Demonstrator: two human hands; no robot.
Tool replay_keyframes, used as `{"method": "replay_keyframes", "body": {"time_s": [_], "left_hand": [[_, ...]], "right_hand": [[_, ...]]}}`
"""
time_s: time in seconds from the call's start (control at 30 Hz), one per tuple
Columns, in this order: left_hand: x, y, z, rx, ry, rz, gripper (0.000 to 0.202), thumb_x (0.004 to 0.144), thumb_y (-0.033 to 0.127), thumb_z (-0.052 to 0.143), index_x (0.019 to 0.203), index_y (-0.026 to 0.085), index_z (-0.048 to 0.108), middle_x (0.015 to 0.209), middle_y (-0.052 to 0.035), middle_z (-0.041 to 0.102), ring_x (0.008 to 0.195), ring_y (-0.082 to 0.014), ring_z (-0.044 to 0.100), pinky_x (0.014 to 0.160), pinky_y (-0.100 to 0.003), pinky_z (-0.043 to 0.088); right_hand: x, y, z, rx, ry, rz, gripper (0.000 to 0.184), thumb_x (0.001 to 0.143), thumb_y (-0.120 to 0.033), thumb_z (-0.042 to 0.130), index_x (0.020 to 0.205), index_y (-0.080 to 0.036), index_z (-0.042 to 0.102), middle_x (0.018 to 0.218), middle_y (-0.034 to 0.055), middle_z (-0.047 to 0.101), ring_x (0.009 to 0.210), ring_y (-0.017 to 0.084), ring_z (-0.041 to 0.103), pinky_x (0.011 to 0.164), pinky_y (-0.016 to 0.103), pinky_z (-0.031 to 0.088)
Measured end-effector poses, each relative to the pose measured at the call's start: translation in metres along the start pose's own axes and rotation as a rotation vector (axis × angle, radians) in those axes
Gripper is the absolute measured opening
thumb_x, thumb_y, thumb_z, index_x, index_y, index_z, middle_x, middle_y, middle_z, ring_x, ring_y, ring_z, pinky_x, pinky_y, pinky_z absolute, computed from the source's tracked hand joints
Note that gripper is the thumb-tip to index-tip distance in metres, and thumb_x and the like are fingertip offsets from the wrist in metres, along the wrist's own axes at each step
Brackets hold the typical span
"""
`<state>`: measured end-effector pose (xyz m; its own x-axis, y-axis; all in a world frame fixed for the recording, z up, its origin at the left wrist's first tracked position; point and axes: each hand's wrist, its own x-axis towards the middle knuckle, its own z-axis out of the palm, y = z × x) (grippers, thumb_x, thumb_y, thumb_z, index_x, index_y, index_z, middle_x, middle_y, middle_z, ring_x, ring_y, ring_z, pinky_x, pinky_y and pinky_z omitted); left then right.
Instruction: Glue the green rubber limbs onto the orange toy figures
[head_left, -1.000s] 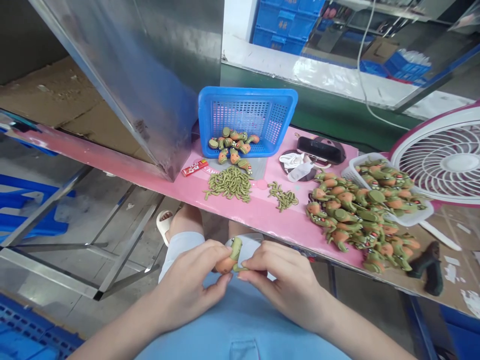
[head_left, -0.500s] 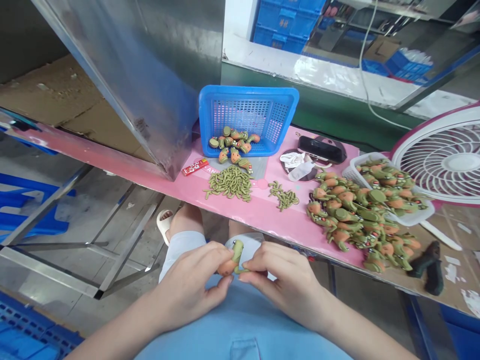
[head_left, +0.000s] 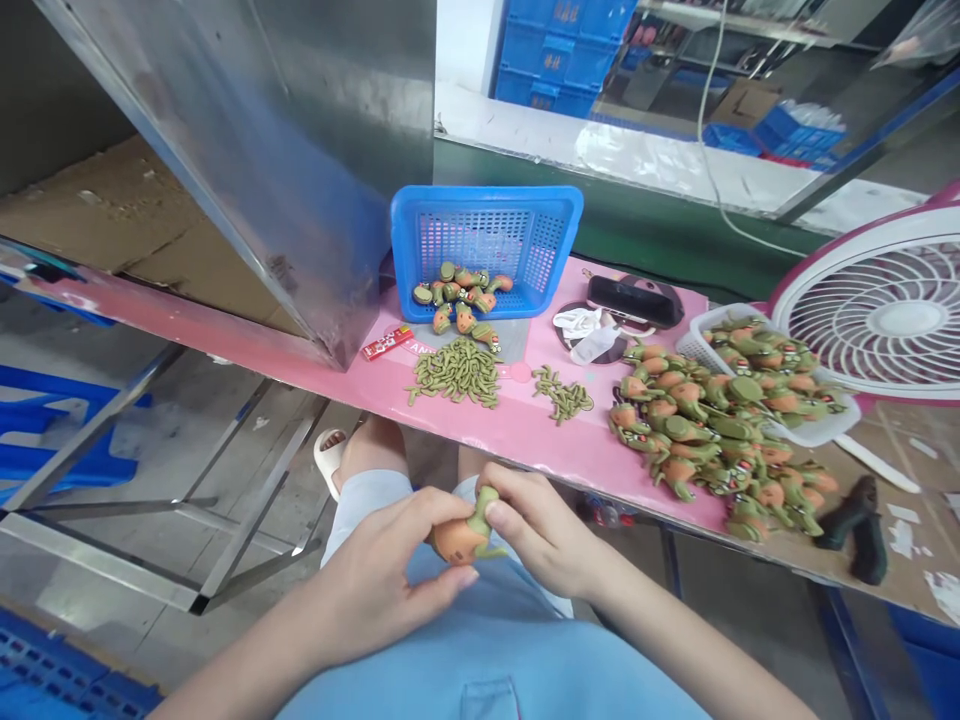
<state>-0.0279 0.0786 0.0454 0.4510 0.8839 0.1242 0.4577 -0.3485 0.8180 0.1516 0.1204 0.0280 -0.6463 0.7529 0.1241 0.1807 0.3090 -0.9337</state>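
Observation:
A small orange and green figurine (head_left: 456, 543) is held over my lap, between both hands. My left hand (head_left: 382, 565) is closed on its orange body, thumb below and fingers above. My right hand (head_left: 536, 522) pinches the green upper part between thumb and fingers. A thin green piece sticks out from the figurine's lower right side, below my right thumb. On the pink table edge ahead lie a pile of small green curved pieces (head_left: 457, 373) and a smaller heap of such pieces (head_left: 564, 397). Several like figurines sit in and before a blue basket (head_left: 559, 250).
Many figurines (head_left: 686, 430) are heaped at the right, some in a white basket (head_left: 697, 345). Near them are a fan (head_left: 904, 318), a black tool (head_left: 855, 530), a dark case (head_left: 630, 300) and a small bottle (head_left: 595, 345). A metal cabinet (head_left: 345, 180) stands at left.
My right hand has shifted up and now pinches the figurine's green upper part, instead of the thin green piece at its side. The figurine has turned, showing more of its orange body.

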Motion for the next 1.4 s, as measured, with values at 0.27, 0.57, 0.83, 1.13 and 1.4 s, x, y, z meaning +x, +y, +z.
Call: {"method": "replay_keyframes", "body": {"time_s": [0.27,0.57,0.83,1.13,1.4], "left_hand": [[0.003,0.002,-0.003,0.024,-0.043,0.099,0.015,0.081,0.019,0.053,0.095,0.020,0.046,0.082,-0.0027,0.063,0.073,-0.0135,0.060,0.065,-0.021,0.048],[0.014,0.000,0.002,0.169,-0.080,0.122,0.045,0.079,0.061,0.033,0.070,0.018,0.044,0.058,0.0025,0.050,0.048,-0.0110,0.047,0.045,-0.020,0.038],[0.016,-0.001,0.005,0.232,-0.050,0.168,0.046,0.083,0.059,0.021,0.064,0.020,0.037,0.053,0.0053,0.042,0.043,-0.0090,0.041,0.041,-0.019,0.032],[0.015,-0.003,0.004,-0.025,-0.085,0.037,0.046,0.080,0.062,0.032,0.063,0.020,0.038,0.057,0.0053,0.039,0.049,-0.0100,0.037,0.045,-0.021,0.030],[0.005,-0.010,0.021,-0.950,-0.039,-0.403,0.050,0.068,0.069,0.049,0.063,0.020,0.039,0.050,0.0051,0.044,0.038,-0.0065,0.034,0.038,-0.019,0.026]], "right_hand": [[0.004,-0.003,-0.005,0.165,-0.094,0.079,0.045,0.091,-0.054,0.030,0.062,-0.020,0.031,0.053,-0.0060,0.028,0.048,0.010,0.026,0.045,0.023,0.022],[0.003,-0.008,-0.002,0.146,-0.051,0.048,0.042,0.092,-0.048,0.029,0.061,-0.020,0.027,0.052,-0.0065,0.024,0.046,0.009,0.023,0.045,0.024,0.020],[0.001,-0.007,0.001,0.091,-0.048,0.075,0.042,0.092,-0.049,0.028,0.061,-0.020,0.027,0.052,-0.0062,0.026,0.046,0.010,0.024,0.045,0.024,0.021],[0.003,-0.010,0.001,0.082,-0.035,0.062,0.041,0.092,-0.048,0.029,0.062,-0.020,0.029,0.054,-0.0059,0.029,0.047,0.010,0.027,0.046,0.024,0.023],[0.005,-0.015,0.000,0.270,0.027,0.100,0.022,0.081,-0.029,0.047,0.098,-0.017,0.047,0.061,-0.0029,0.042,0.052,0.012,0.038,0.046,0.022,0.030]]}}
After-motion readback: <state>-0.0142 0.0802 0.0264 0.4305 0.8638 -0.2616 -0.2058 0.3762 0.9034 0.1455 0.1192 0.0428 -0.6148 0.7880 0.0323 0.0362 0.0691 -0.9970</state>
